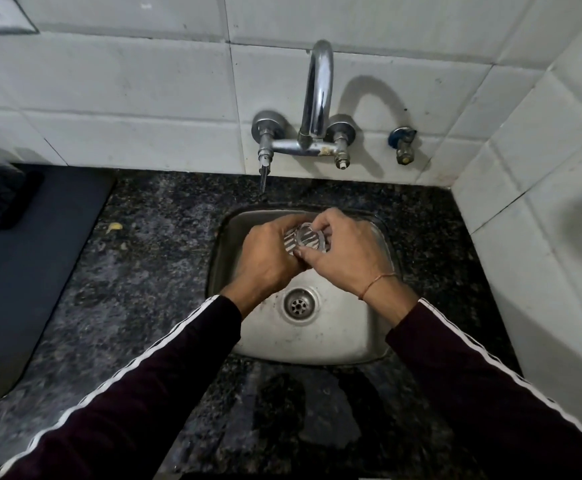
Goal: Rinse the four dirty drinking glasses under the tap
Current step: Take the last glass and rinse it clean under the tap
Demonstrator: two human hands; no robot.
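holding one ribbed glass (303,240) over the sink (320,344), both hands meet above the basin's far half. the left hand (271,258) wraps the glass body, fingers curled round it; the right hand (343,252) pinches the rim with thumb and fingers, a thin thread (378,284) at its wrist. the glass lies tilted, its mouth turned toward the camera. the drain (299,304) sits near the middle of the steel basin, just below the hands. the sink is set into a dark speckled stone counter (151,271), close to its far right corner. a chrome tap (317,98) is fixed to the white tiled wall (127,98) behind, with a small valve (403,147) beside it. a dark mat (23,254) covers the counter's left edge.
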